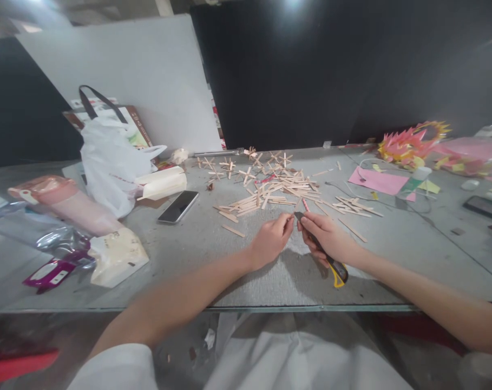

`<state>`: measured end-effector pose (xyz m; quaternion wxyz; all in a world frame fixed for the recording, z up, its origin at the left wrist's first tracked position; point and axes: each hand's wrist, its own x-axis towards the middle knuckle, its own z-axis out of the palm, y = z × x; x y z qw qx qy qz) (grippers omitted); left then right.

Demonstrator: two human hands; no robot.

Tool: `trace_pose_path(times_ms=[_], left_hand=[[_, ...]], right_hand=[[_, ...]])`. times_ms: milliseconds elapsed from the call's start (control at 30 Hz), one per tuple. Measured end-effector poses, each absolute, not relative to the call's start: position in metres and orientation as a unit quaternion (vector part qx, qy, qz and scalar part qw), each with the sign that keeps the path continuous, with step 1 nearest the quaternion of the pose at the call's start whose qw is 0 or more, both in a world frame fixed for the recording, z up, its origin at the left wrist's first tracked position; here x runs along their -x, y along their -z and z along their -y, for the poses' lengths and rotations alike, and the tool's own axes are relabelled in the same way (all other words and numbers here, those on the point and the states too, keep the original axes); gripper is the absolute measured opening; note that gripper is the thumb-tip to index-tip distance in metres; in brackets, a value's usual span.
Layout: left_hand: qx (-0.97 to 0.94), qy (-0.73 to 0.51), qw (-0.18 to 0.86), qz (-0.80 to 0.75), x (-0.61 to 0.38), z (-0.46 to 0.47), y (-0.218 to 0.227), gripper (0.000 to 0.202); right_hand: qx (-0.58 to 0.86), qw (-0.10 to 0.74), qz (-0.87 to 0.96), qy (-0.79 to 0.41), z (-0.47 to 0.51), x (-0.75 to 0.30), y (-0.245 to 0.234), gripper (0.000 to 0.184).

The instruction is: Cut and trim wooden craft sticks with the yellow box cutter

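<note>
My right hand [330, 235] is closed around a utility knife [338, 272] with a dark body and yellow trim at its rear end. The knife's front end points up and left, toward the fingertips of my left hand [271, 239]. Those fingers are pinched together, and whatever they hold is too small to make out. Just beyond both hands lies a loose pile of flat wooden craft sticks [286, 187]. A small red-and-white striped piece [305, 205] shows by the right fingertips. Behind the pile stand several star-shaped pieces of crossed sticks [247, 175].
On the left are a phone [178, 207], a white plastic bag [105, 162], a pinkish bottle [67, 200] and a clear bottle [30, 227]. To the right lie pink paper [378, 180], a cable [363, 197], a green-labelled bottle [414, 184] and spiky paper crafts [410, 143]. A dark panel [343, 70] stands behind.
</note>
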<state>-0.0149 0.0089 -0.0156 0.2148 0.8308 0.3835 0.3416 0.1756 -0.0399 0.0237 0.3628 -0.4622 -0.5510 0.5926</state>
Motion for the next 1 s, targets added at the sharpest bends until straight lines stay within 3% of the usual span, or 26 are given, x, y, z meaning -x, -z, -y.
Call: trace_pose_path(times_ms=[267, 467, 1000], left_hand=[[-0.753, -0.400, 0.380, -0.359, 0.010, -0.011, 0.008, 0.032], [-0.712, -0.420, 0.452, -0.334, 0.007, -0.011, 0.010, 0.041], [-0.773, -0.376, 0.365, -0.357, 0.014, -0.007, 0.009, 0.037]], right_hand=[[0.401, 0.332, 0.560, -0.644, 0.043, -0.176, -0.021, 0.039], [0.447, 0.409, 0.579, -0.546, 0.040, -0.177, -0.027, 0.042], [0.491, 0.364, 0.628, -0.482, 0.042, -0.178, -0.020, 0.034]])
